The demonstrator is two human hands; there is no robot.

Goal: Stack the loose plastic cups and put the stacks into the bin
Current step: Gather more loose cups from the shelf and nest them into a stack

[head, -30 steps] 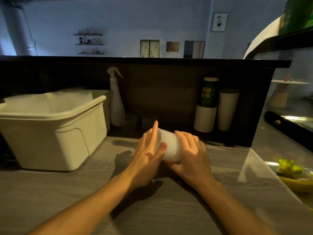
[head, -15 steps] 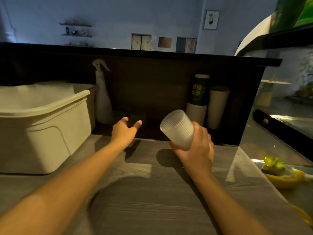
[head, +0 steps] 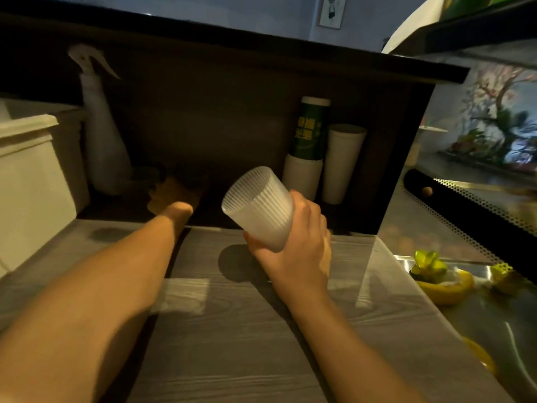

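Spanning the lower frame is a grey wood-grain counter (head: 232,344), backed by a dark recessed shelf wall (head: 218,126) with a black ledge on top. Off-white plastic bin (head: 26,184) sits at the left edge on the counter, only partly in frame, contents not visible. To the right, a steel surface (head: 494,330) with a perforated metal strip holds a banana peel (head: 444,289) and some green scraps. In the recess: white spray bottle (head: 101,135) upright just right of the bin; against the right side a green printed cup stack (head: 309,132) nested on a white paper cup, with a taller white paper cup (head: 343,161) just beside it, both upright. Left forearm runs diagonally from bottom-left into the recess; left hand (head: 174,196) is deep in shadow and motion-blurred, near the back wall between the spray bottle and the paper cups. Finger posture there: cannot tell, and cannot tell whether it touches anything. Right hand (head: 299,245) is above the counter's far edge, fingers (head: 305,207) and thumb curled round the lower part of a ribbed translucent cup stack (head: 258,205). That stack is tilted, one end pointing up and left toward the camera, clear of the counter, well apart from the bin. Its shadow falls on the counter just below. Small framed picture (head: 331,11) hangs on the far wall.
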